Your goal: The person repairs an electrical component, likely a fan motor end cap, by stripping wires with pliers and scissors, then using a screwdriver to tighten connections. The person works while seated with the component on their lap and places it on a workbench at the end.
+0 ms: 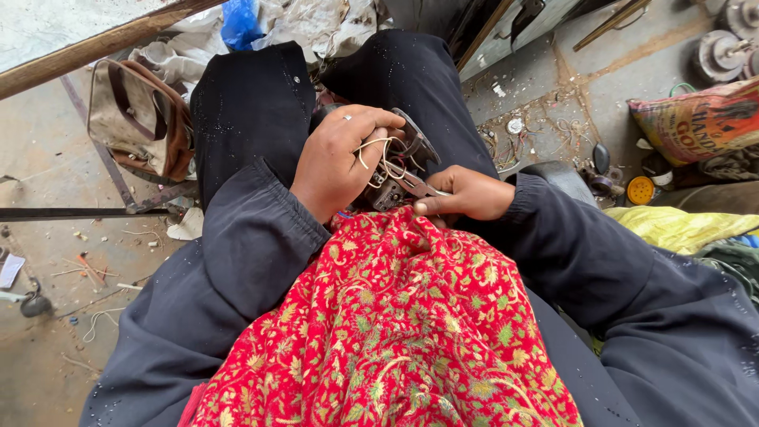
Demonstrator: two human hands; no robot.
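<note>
Red patterned cloth (387, 332) drapes my lap, and beyond it my left hand (340, 158) curls its fingers around the wired metal part (399, 162) on my knees, apparently to steady it, while my right hand (470, 194) pinches small pliers (417, 187) against the wires.

Repair workshop, scrap wires (518, 142), metal wheels (721, 54) on floor
</note>
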